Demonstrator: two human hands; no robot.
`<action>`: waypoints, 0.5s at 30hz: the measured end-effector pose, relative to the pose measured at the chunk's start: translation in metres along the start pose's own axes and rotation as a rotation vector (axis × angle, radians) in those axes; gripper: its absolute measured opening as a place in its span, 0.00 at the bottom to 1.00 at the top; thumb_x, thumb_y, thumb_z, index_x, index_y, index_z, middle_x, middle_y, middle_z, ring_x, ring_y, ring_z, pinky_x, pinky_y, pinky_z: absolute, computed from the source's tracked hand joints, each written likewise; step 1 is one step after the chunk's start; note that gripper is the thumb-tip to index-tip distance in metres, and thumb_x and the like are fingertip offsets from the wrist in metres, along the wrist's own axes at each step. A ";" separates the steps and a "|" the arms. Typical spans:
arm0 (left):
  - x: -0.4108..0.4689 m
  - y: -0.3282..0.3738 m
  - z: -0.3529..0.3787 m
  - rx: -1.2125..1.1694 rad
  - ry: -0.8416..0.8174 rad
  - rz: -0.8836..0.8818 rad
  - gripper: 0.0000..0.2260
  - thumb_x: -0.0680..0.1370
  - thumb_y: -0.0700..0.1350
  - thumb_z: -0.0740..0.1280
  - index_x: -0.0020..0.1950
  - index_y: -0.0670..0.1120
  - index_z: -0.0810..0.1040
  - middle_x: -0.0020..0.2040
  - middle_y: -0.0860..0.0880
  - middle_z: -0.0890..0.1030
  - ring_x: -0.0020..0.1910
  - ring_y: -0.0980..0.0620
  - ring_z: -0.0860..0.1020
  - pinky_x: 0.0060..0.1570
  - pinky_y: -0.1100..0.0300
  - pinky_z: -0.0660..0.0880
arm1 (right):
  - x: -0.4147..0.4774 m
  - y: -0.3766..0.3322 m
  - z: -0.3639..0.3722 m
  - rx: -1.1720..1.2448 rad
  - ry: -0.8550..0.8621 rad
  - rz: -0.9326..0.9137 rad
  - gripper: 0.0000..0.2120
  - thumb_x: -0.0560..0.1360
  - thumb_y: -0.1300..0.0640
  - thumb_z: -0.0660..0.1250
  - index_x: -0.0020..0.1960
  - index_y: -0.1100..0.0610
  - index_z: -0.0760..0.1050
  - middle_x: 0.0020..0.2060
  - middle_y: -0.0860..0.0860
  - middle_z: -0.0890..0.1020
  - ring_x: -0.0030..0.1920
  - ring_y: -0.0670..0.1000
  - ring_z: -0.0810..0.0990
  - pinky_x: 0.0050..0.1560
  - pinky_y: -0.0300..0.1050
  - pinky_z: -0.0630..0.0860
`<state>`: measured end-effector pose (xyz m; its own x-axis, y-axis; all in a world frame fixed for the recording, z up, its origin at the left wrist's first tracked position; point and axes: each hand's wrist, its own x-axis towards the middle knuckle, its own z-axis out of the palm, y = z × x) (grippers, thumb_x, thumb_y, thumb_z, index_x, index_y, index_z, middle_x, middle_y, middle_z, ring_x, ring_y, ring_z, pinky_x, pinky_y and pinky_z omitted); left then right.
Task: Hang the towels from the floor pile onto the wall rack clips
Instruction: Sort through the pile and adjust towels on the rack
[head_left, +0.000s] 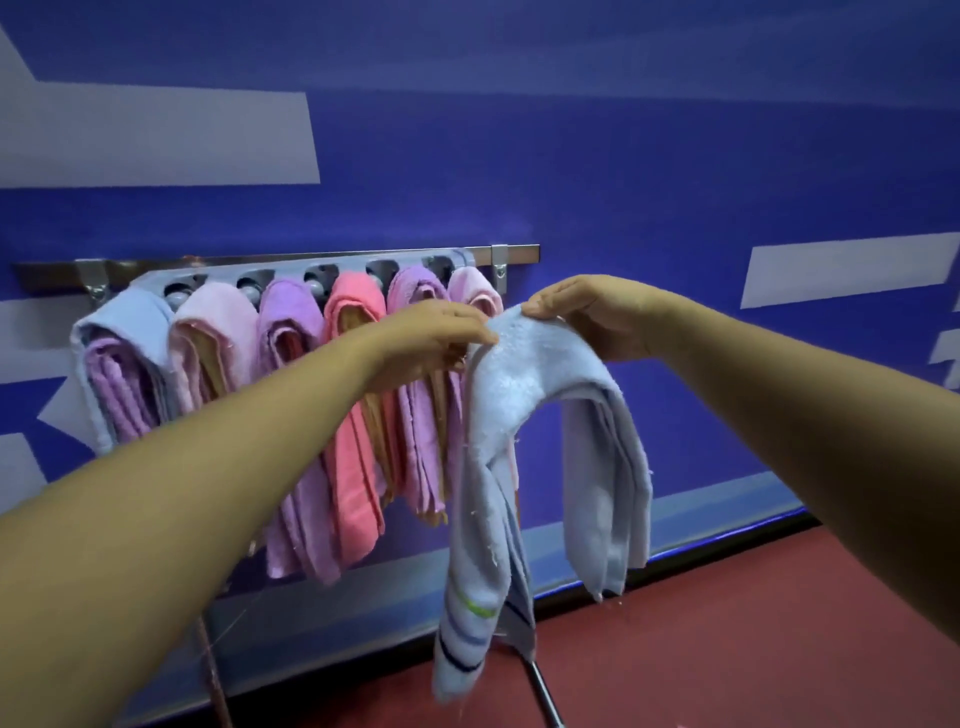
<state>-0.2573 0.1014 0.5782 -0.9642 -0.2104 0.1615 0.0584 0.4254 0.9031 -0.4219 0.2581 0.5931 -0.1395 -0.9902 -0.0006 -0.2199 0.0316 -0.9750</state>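
Spanning the blue wall behind both hands: one wall rack, its clips carrying six hung towels (pale blue, pink, purple, coral, purple, pink) left of and behind the left hand, so most of the job looks done. Draped between the two hands, just right of the last filled clip: one pale blue striped towel, pinched at its top fold by the left hand and the right hand, not yet clipped. Whether more towels wait below the hands is out of view.
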 end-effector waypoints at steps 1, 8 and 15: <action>0.011 0.008 -0.005 0.019 0.013 0.023 0.05 0.76 0.40 0.67 0.50 0.41 0.77 0.41 0.47 0.74 0.38 0.55 0.72 0.41 0.60 0.67 | 0.006 -0.004 -0.009 -0.007 -0.005 0.003 0.15 0.81 0.59 0.56 0.59 0.66 0.77 0.50 0.57 0.84 0.49 0.55 0.84 0.51 0.47 0.79; 0.075 0.046 -0.055 0.256 0.011 -0.109 0.12 0.74 0.54 0.62 0.49 0.49 0.78 0.45 0.46 0.82 0.46 0.47 0.68 0.51 0.52 0.64 | 0.060 -0.033 -0.059 -0.045 0.081 -0.034 0.17 0.84 0.57 0.53 0.66 0.61 0.73 0.59 0.56 0.83 0.58 0.54 0.82 0.58 0.48 0.78; 0.119 0.017 -0.089 0.646 0.315 -0.016 0.13 0.75 0.47 0.70 0.54 0.42 0.76 0.47 0.44 0.76 0.41 0.49 0.72 0.43 0.56 0.67 | 0.131 -0.022 -0.090 -0.065 0.149 -0.033 0.17 0.84 0.57 0.57 0.69 0.62 0.73 0.63 0.57 0.81 0.62 0.55 0.80 0.59 0.50 0.77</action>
<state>-0.3481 0.0050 0.6482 -0.8377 -0.4234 0.3450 -0.2138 0.8355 0.5063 -0.5221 0.1404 0.6349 -0.2716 -0.9600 0.0686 -0.2885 0.0132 -0.9574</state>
